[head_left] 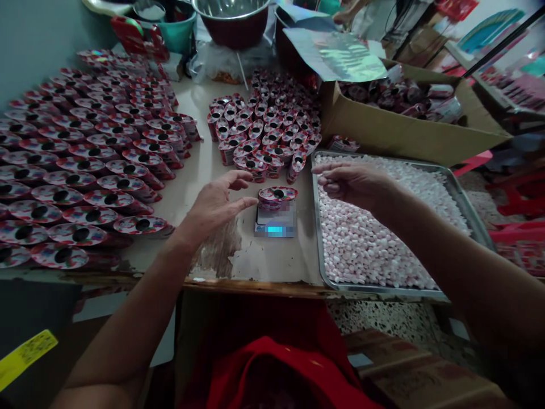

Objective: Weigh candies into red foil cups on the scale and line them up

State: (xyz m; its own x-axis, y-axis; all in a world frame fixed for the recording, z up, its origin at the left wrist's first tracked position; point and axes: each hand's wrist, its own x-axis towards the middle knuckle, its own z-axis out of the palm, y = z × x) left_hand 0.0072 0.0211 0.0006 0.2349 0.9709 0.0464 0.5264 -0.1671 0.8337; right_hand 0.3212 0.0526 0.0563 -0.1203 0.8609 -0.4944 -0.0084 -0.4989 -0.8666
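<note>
A small red and white printed pouch (277, 195) with a round hole on top stands on a small digital scale (275, 218) in the middle of the table. My left hand (217, 201) hovers just left of it, fingers spread and open, thumb and forefinger reaching toward the pouch. Over the left rim of a metal tray (317, 238) full of small pink and white candies (370, 238) is my right hand (353, 180), its fingers pinched together; whether it holds candies is hidden.
Rows of filled pouches (80, 165) lie across the left of the table. A cluster of upright pouches (268, 133) stands behind the scale. A cardboard box (404, 133) of packets sits beyond the tray. Bowls (232, 20) stand at the back.
</note>
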